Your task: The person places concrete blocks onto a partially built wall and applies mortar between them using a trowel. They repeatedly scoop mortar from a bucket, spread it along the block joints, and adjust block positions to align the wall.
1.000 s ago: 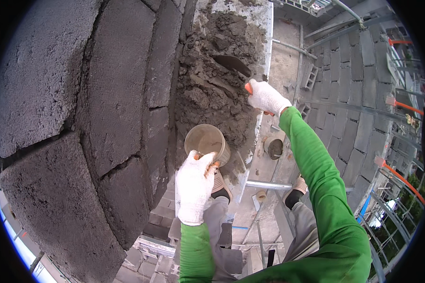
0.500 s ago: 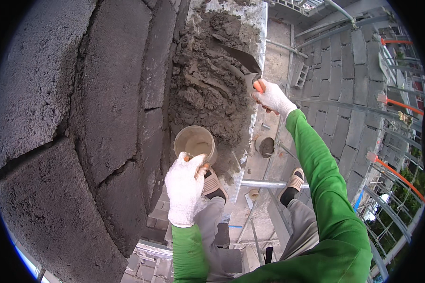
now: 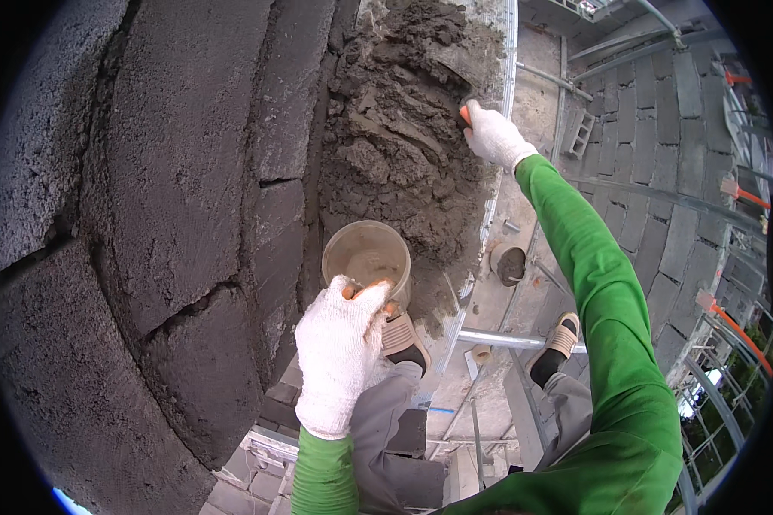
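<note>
My left hand, in a white knit glove with orange fingertips, grips the near rim of a small round plastic bucket. The bucket's mouth faces up toward me, and some grey residue shows inside. Beyond it a heap of wet grey mortar is spread over a long board. At the heap's right side my gloved right hand is closed around the orange handle of a trowel. Its blade is mostly hidden, lying low against or in the mortar.
A rough grey block wall rises close on my left. To the right, past the board's metal edge, a mortar-stained pot stands below near metal tubes. Another block wall and orange-ended scaffolding lie further right.
My right hand has moved the trowel from above the mortar's right edge down into or against the heap, so the blade barely shows. The left hand still holds the bucket; the view has shifted slightly.
</note>
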`<act>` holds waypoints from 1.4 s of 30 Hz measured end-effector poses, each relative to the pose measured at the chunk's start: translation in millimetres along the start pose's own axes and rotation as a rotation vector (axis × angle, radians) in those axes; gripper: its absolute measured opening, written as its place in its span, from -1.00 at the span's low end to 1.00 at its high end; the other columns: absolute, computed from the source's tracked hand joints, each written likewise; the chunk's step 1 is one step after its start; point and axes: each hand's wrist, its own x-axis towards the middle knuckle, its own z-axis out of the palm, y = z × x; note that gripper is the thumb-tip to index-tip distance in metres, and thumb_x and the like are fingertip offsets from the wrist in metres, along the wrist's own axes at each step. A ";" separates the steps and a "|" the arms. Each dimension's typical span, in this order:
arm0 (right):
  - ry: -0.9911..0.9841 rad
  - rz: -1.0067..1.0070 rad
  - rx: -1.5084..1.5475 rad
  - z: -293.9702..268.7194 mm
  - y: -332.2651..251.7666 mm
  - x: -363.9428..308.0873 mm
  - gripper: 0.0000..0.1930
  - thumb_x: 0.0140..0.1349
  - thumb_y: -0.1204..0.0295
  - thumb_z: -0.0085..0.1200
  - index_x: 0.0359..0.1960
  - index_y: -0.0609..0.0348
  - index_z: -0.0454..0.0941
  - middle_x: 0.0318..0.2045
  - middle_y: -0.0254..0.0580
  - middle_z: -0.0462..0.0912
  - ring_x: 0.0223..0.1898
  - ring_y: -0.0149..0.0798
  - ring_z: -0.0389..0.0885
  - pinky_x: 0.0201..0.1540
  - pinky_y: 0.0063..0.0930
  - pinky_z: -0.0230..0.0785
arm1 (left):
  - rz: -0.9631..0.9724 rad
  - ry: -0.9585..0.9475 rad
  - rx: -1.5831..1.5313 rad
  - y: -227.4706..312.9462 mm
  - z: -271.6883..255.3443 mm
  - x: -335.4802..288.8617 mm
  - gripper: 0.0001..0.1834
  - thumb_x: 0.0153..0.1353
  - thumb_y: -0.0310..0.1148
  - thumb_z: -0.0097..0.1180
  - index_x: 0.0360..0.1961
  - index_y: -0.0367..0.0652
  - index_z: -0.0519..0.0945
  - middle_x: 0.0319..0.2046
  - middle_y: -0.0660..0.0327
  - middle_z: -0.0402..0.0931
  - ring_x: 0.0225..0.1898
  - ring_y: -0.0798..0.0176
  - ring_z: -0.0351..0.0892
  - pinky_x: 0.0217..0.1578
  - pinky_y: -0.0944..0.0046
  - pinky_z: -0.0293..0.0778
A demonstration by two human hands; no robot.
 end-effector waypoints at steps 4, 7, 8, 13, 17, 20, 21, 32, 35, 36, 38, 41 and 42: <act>-0.039 0.011 -0.074 -19.3 -25.1 -45.5 -0.72 0.45 0.39 0.02 0.09 0.23 0.37 -0.24 0.23 0.74 -0.15 0.29 0.74 -0.13 0.14 0.55 | 0.029 0.103 -0.086 10.7 -8.4 41.8 -0.63 0.18 -0.36 0.40 0.05 0.06 0.74 -0.31 0.07 0.54 -0.33 -0.03 0.65 -0.32 0.09 0.56; 0.016 -0.018 -0.018 -39.5 -30.5 -75.6 -0.69 0.42 0.37 0.10 0.09 0.20 0.37 -0.27 0.23 0.73 -0.17 0.32 0.72 -0.13 0.13 0.54 | 0.096 0.135 -0.134 5.7 -6.6 97.5 -0.64 0.23 -0.32 0.35 0.08 0.05 0.76 -0.32 0.06 0.58 -0.32 -0.04 0.67 -0.28 0.07 0.57; 0.063 -0.028 0.007 -44.0 -27.2 -89.2 -0.69 0.42 0.36 0.11 0.09 0.18 0.38 -0.28 0.21 0.73 -0.18 0.28 0.74 -0.14 0.11 0.55 | 0.141 0.117 -0.122 2.4 -5.9 117.5 -0.63 0.26 -0.32 0.33 0.11 -0.02 0.75 -0.27 0.04 0.63 -0.27 -0.02 0.70 -0.22 0.10 0.59; -0.008 0.426 0.586 -33.3 -2.4 -158.4 -0.73 0.41 0.33 0.15 0.02 0.12 0.39 -0.39 0.12 0.69 -0.38 0.05 0.78 -0.46 0.01 0.56 | 0.233 -0.111 -0.016 3.1 -3.7 197.0 -0.57 0.33 -0.19 0.28 0.19 -0.06 0.72 0.09 0.01 0.72 0.09 -0.08 0.72 0.11 0.04 0.59; -0.118 0.812 1.120 -19.5 -0.7 -152.9 -0.76 0.46 0.23 0.20 -0.18 0.01 0.39 -0.55 -0.40 0.39 -0.62 -0.43 0.36 -0.63 -0.31 0.34 | 0.213 -0.327 0.079 19.4 -4.5 239.2 -0.51 0.38 -0.14 0.25 0.30 -0.01 0.66 0.07 0.02 0.73 0.08 -0.07 0.73 0.13 0.04 0.59; -0.171 0.664 1.279 -17.7 -18.8 -111.3 -0.74 0.43 0.20 0.22 -0.27 -0.06 0.38 -0.57 -0.48 0.33 -0.66 -0.45 0.26 -0.65 -0.38 0.23 | 0.199 -0.403 0.091 26.4 -2.5 260.2 -0.49 0.39 -0.12 0.25 0.31 -0.04 0.65 0.08 0.02 0.72 0.08 -0.05 0.73 0.13 0.04 0.59; -0.215 0.691 1.230 -20.1 -24.1 -97.5 -0.75 0.41 0.20 0.22 -0.27 -0.08 0.38 -0.57 -0.49 0.34 -0.67 -0.45 0.26 -0.65 -0.40 0.23 | 0.229 -0.345 0.096 25.4 0.1 260.5 -0.49 0.38 -0.12 0.26 0.31 -0.04 0.65 0.08 0.03 0.73 0.08 -0.05 0.74 0.13 0.04 0.59; 0.117 0.487 0.523 -95.5 54.7 58.7 -0.67 0.41 0.17 0.29 -0.08 0.13 0.48 -0.52 -0.28 0.52 -0.62 -0.41 0.53 -0.64 -0.37 0.42 | 0.120 0.197 -0.069 0.3 -15.0 61.9 -0.69 0.19 -0.51 0.43 -0.01 -0.15 0.77 -0.35 0.12 0.56 -0.43 0.20 0.63 -0.42 0.28 0.50; 0.105 0.411 0.065 -81.8 49.8 134.6 -0.69 0.44 0.28 0.19 0.05 0.22 0.51 -0.35 0.01 0.71 -0.37 0.02 0.78 -0.42 -0.13 0.59 | 0.097 0.106 0.044 -7.3 -21.6 27.0 -0.63 0.08 -0.46 0.49 -0.04 -0.03 0.80 -0.40 0.14 0.53 -0.41 0.11 0.64 -0.40 0.19 0.53; 0.056 0.253 -0.041 -77.0 47.8 146.0 -0.70 0.41 0.36 0.16 0.08 0.24 0.50 -0.24 0.12 0.73 -0.22 0.14 0.77 -0.23 -0.08 0.60 | 0.095 0.086 0.055 -12.6 -20.1 22.8 -0.64 0.08 -0.43 0.49 -0.04 -0.01 0.80 -0.40 0.14 0.53 -0.41 0.12 0.64 -0.40 0.18 0.54; 0.033 0.134 -0.208 -64.4 41.5 152.1 -0.68 0.37 0.47 0.10 0.11 0.26 0.47 -0.11 0.27 0.75 -0.03 0.28 0.75 0.03 -0.01 0.60 | 0.057 0.002 0.092 -20.0 -15.0 16.4 -0.66 0.10 -0.37 0.48 -0.05 0.03 0.80 -0.41 0.15 0.52 -0.40 0.11 0.63 -0.38 0.16 0.55; -0.070 0.063 -0.348 -48.4 34.6 121.0 -0.66 0.29 0.56 0.03 0.11 0.30 0.42 -0.17 0.33 0.73 -0.01 0.30 0.74 0.03 0.03 0.57 | 0.040 0.019 0.036 -21.5 -9.9 10.7 -0.67 0.10 -0.35 0.47 -0.06 0.04 0.79 -0.41 0.14 0.51 -0.38 0.07 0.63 -0.37 0.14 0.56; -0.063 -0.030 -0.304 -43.7 31.7 105.2 -0.67 0.31 0.56 0.02 0.10 0.28 0.41 -0.19 0.32 0.73 -0.03 0.33 0.73 0.00 0.05 0.56 | 0.057 0.017 0.053 -18.4 -9.2 9.5 -0.68 0.11 -0.35 0.46 -0.07 0.03 0.78 -0.40 0.12 0.51 -0.35 0.03 0.65 -0.34 0.11 0.56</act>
